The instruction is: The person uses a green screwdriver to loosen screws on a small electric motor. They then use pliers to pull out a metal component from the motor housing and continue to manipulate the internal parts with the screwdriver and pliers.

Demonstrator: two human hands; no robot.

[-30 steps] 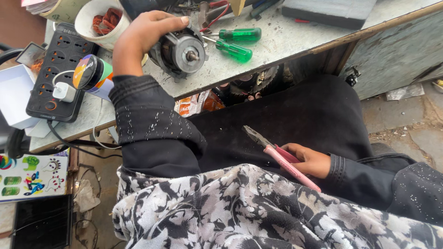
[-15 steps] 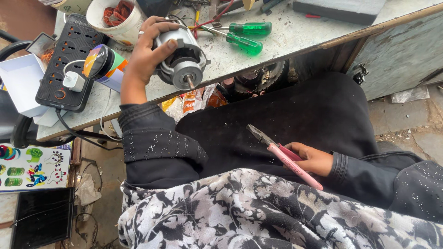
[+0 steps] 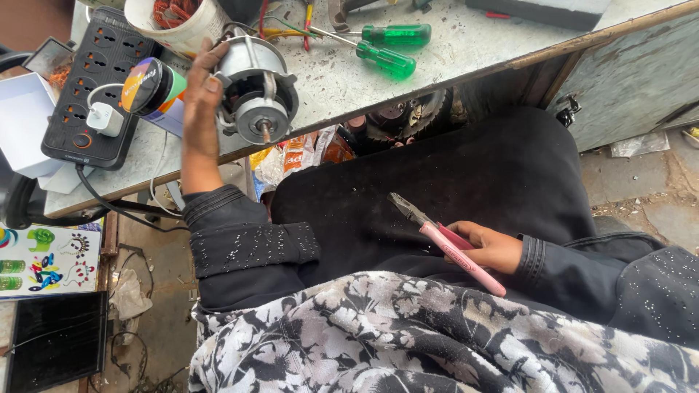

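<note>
A small electric motor (image 3: 256,94) is gripped at its left side by the left hand (image 3: 198,94) and held tilted over the worktop (image 3: 466,51) edge, shaft outward. Pink-handled pliers (image 3: 448,244) are clasped in the right hand (image 3: 495,247) over the lap. Two green screwdrivers (image 3: 389,47) are seen behind the motor.

can't see my left hand's (image 3: 198,109) fingertips, they wrap behind the motor (image 3: 256,91). pliers (image 3: 445,239) handles partly buried in my right hand (image 3: 495,247). white cup (image 3: 175,22) and dark box (image 3: 539,11) cut off by the top edge. parts under the bench (image 3: 473,54) sit in shadow, can't tell what they are. black panel (image 3: 54,338) clipped at the left edge.
</note>
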